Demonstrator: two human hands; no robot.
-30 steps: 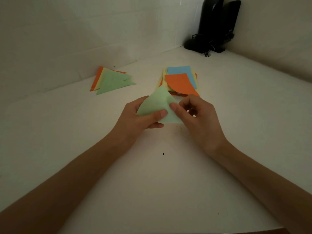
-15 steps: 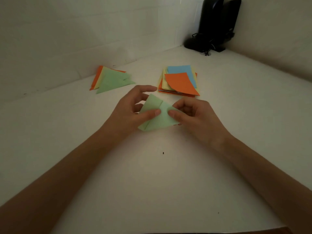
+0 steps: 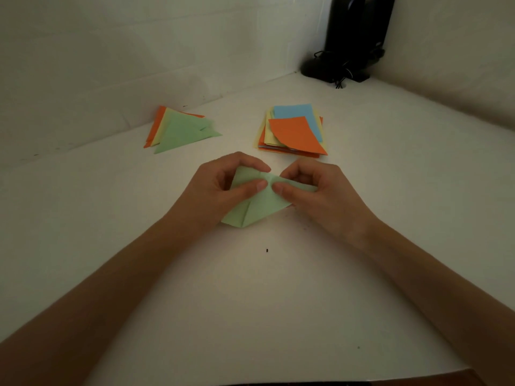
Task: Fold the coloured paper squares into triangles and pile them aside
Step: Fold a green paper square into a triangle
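Worktop (image 3: 250,302): we find a white surface running to a far corner where two walls meet.
Black device (image 3: 354,37): upright in that corner, cords at its base; we cannot tell what it is.
Left hand (image 3: 220,188): pinches the left part of the green sheet, thumb on top, fingers curled behind.
Right hand (image 3: 320,193): pinches the right part likewise; the two thumb tips lie just apart.
Green sheet (image 3: 259,207): held between both hands, partly folded, one crease running to its near corner; we cannot tell whether that corner touches the worktop.
Pile of triangles (image 3: 181,132): beyond and left of the hands, green uppermost over yellow and orange.
Stack of squares (image 3: 295,132): just beyond the right hand, orange uppermost, blue and yellow showing beneath.
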